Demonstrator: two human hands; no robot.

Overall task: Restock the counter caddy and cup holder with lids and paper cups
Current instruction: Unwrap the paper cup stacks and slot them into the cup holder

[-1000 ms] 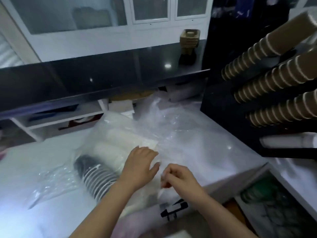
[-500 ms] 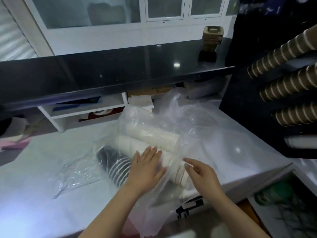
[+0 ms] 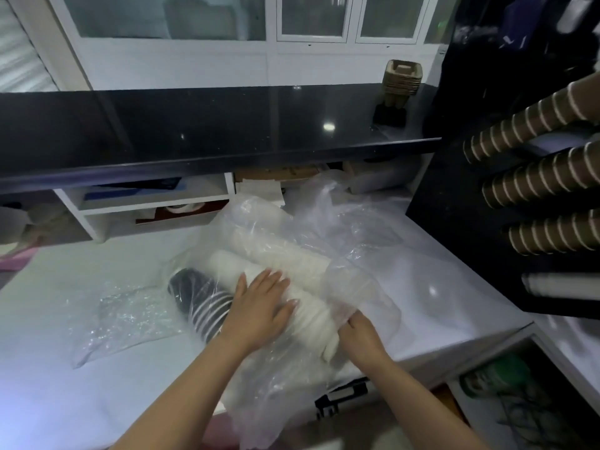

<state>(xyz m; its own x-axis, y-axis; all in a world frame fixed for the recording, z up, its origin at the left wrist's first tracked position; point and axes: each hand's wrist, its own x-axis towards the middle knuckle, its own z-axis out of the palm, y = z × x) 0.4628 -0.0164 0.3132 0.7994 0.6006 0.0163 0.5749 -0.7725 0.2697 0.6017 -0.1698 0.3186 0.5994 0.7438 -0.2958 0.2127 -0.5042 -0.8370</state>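
Note:
A large clear plastic bag [image 3: 344,232] lies on the white counter [image 3: 81,378] and holds two stacks of white lids [image 3: 279,254] and a stack of black lids [image 3: 198,300]. My left hand [image 3: 259,306] presses flat, fingers straight, on the nearer white stack through the plastic. My right hand [image 3: 360,332] reaches into the bag's open end at the counter's front edge; its fingertips are hidden under the plastic beside the end of the white stack. At the right, a black cup holder [image 3: 454,228] carries three rows of brown paper cups [image 3: 535,183] and a white stack [image 3: 561,285] below.
An empty clear bag [image 3: 120,319] lies left of the lids. A black upper counter [image 3: 211,131] overhangs white shelves [image 3: 146,203] at the back and bears a stack of pulp cup carriers [image 3: 402,79]. An open drawer [image 3: 526,397] sits at the lower right.
My left hand has stayed flat on the white stack. My right hand has opened from a pinch at the bag's edge and slid forward into the bag's mouth. The view has shifted left.

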